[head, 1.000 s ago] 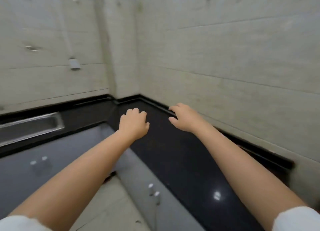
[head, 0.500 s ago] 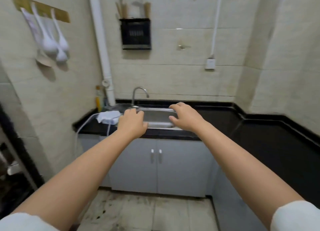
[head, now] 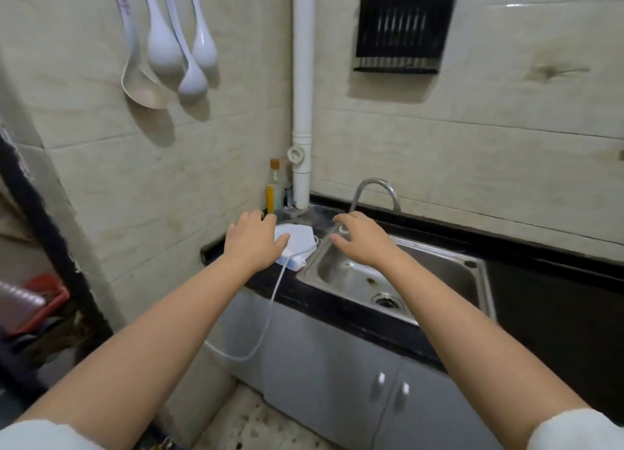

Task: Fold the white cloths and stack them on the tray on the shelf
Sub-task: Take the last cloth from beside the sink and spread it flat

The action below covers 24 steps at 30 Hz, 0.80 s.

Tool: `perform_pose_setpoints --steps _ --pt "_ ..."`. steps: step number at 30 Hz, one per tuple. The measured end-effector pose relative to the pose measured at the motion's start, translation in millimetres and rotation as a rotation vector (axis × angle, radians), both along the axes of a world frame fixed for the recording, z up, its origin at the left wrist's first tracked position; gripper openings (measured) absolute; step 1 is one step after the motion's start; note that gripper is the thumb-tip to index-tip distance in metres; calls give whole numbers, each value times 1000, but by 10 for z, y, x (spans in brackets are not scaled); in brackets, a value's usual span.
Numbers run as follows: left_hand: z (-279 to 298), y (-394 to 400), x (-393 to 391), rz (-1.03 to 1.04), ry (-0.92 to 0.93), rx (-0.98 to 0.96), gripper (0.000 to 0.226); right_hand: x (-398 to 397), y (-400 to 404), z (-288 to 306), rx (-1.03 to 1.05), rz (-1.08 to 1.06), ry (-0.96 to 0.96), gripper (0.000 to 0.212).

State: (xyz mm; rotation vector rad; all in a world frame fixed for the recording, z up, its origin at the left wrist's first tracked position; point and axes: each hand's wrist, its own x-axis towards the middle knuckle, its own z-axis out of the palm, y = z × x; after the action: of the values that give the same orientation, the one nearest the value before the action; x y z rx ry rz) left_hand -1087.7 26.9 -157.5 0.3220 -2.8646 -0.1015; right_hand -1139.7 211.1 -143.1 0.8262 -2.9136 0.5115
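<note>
Cream wall tiles back a black stone countertop (head: 337,309) set over grey cabinets, with a stainless steel sink (head: 398,274) and curved tap (head: 374,189) in its corner. On the counter's left end, just beside the sink rim, lies a small pile of white cloth (head: 297,243); a thin white cord (head: 270,314) trails from it over the counter edge. Whether the pile is one cloth or several I cannot tell, since it is half covered. The left hand (head: 251,243) hovers over or rests on its left side, fingers loosely extended and gripping nothing. The right hand (head: 361,238) is spread in the air above the sink's near corner, also empty. No tray or shelf shows in view.

The cloth looks light, soft and limp, so it will likely sag and slide on the polished stone rather than hold shape. Pinching two adjacent corners, one per hand, should let it hang flat for folding; the cord could snag if lifted with it.
</note>
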Motion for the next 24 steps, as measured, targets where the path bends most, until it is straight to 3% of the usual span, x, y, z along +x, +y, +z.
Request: perform_pose_setpoints --steps 7,14,20,24 --pt "-865 -904 -1646 10 -167 10 49 -1785 -908 -832 35 -6 -181 49" --pt "-1969 -1321 -2458 6 -337 115 43 -2697 -1485 -1734 115 20 -408 49" --pt "-2406 -1473 -2738 -26 -288 88 22 -2957 -1751 -2185 125 98 -498 48" --pt "-2548 -1537 -2808 -129 -171 58 35 -3018 -1846 -2312 132 174 -536 45"
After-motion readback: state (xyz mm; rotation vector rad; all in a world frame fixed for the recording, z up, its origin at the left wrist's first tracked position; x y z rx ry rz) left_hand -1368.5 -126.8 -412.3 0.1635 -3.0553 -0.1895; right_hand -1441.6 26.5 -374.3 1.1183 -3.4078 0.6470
